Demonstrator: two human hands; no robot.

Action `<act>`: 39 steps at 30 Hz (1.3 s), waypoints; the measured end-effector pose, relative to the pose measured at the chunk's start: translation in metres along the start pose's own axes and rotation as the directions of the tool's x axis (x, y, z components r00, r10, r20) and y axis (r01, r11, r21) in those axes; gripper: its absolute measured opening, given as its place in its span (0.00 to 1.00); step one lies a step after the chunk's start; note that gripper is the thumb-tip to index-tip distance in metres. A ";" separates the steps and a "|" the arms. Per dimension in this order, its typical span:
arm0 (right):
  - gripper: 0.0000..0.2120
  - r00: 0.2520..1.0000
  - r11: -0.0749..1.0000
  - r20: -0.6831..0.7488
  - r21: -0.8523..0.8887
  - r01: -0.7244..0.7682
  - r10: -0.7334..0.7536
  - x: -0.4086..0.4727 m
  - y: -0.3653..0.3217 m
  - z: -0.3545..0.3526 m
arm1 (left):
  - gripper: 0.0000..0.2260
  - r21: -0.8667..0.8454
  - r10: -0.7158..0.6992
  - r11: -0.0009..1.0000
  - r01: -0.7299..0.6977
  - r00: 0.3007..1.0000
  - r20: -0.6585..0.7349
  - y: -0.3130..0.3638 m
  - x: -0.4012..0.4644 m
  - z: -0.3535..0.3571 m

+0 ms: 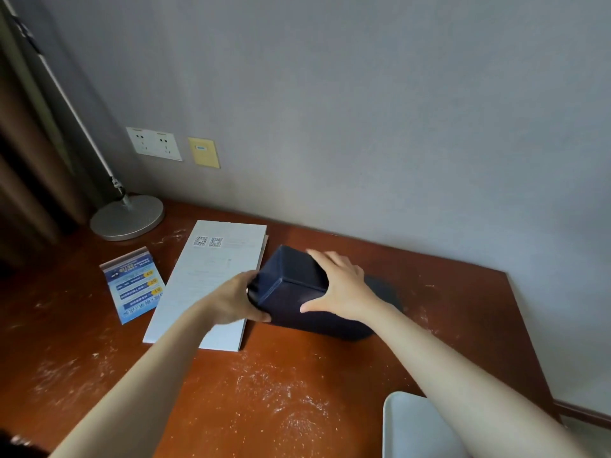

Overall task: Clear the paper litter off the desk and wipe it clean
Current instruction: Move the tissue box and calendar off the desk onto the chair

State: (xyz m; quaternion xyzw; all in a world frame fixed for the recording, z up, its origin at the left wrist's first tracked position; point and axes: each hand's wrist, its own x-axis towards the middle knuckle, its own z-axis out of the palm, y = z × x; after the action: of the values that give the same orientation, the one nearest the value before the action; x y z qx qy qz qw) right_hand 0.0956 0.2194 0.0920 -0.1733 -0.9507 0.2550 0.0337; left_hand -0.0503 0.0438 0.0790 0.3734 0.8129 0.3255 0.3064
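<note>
The bench point(330, 375) looks like reddish-brown wood with a smooth, faintly glossy finish, dusted with pale powdery smears. The dark blue box point(291, 289) has a matt, finely grained skin like leather, while the white sheets point(218, 269) are plain matt paper and the blue card point(134, 289) is glossier printed paper. The lamp base point(127, 218) is brushed silver metal.
</note>
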 end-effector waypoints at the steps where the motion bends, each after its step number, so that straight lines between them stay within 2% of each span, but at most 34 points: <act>1: 0.49 0.999 1.000 0.032 0.028 -0.005 0.004 0.002 0.004 0.000 | 0.28 -0.021 -0.022 1.000 0.022 1.000 -0.009 -0.008 -0.001 0.003; 4: 0.50 0.992 0.995 0.099 0.051 -0.088 0.082 0.001 0.024 -0.005 | 0.26 -0.076 -0.036 0.997 0.034 0.999 -0.020 -0.015 -0.003 0.002; 7: 0.51 0.987 0.989 0.109 0.073 -0.131 0.122 -0.005 0.047 -0.014 | 0.25 -0.079 0.016 0.997 -0.018 1.000 -0.020 0.000 -0.002 -0.005; 11: 0.51 0.996 0.990 -0.023 0.114 -0.088 0.091 -0.002 0.045 -0.037 | 0.27 -0.060 0.127 0.990 -0.131 0.990 -0.067 0.040 0.000 -0.034; 14: 0.45 0.984 0.987 -0.161 0.154 -0.049 0.073 -0.001 0.038 -0.048 | 0.29 0.017 0.186 0.983 -0.185 0.976 -0.116 0.059 -0.002 -0.058; 16: 0.47 0.980 0.982 -0.175 0.177 -0.062 0.094 -0.006 0.042 -0.037 | 0.30 0.083 0.178 0.982 -0.170 0.979 -0.103 0.056 0.001 -0.056; 18: 0.50 0.985 0.979 -0.103 0.162 -0.123 0.141 -0.014 0.047 -0.014 | 0.30 0.103 0.117 0.988 -0.114 0.993 -0.029 0.045 0.004 -0.038; 20: 0.49 0.987 0.981 -0.059 0.130 -0.143 0.151 -0.015 0.051 0.001 | 0.29 0.087 0.071 0.994 -0.073 0.997 0.020 0.034 0.004 -0.026; 22: 0.50 0.988 0.983 -0.061 0.126 -0.132 0.140 -0.007 0.049 -0.003 | 0.28 0.101 0.091 0.991 -0.092 0.996 0.007 0.033 0.004 -0.034; 26: 0.48 0.977 0.982 -0.208 0.187 -0.018 0.058 0.011 0.035 -0.026 | 0.32 0.146 0.172 0.977 -0.154 0.978 -0.121 0.045 0.006 -0.067; 28: 0.46 0.971 0.984 -0.237 0.177 0.009 0.034 0.017 0.030 -0.026 | 0.34 0.158 0.175 0.976 -0.150 0.971 -0.160 0.044 0.006 -0.074; 31: 0.50 0.986 0.982 -0.152 0.182 -0.046 0.074 0.018 0.033 -0.007 | 0.32 0.167 0.127 0.980 -0.108 0.986 -0.109 0.029 0.006 -0.061; 35: 0.49 0.996 0.986 -0.037 0.153 -0.072 0.079 0.024 0.034 0.010 | 0.30 0.138 0.050 0.990 -0.040 0.996 -0.071 0.010 0.008 -0.047; 37: 0.51 0.997 0.983 -0.036 0.169 -0.065 0.072 0.033 0.026 0.003 | 0.29 0.168 0.070 0.984 -0.056 0.995 -0.077 0.014 0.008 -0.062; 39: 0.49 0.993 0.979 -0.109 0.202 -0.028 0.051 0.042 0.017 -0.006 | 0.31 0.196 0.112 0.977 -0.083 0.984 -0.141 0.021 0.007 -0.083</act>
State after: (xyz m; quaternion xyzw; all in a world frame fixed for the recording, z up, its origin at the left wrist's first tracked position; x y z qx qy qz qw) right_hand 0.0624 0.2502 0.0878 -0.2023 -0.9131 0.3396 0.1000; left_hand -0.1071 0.0355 0.1431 0.4145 0.8417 0.2887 0.1906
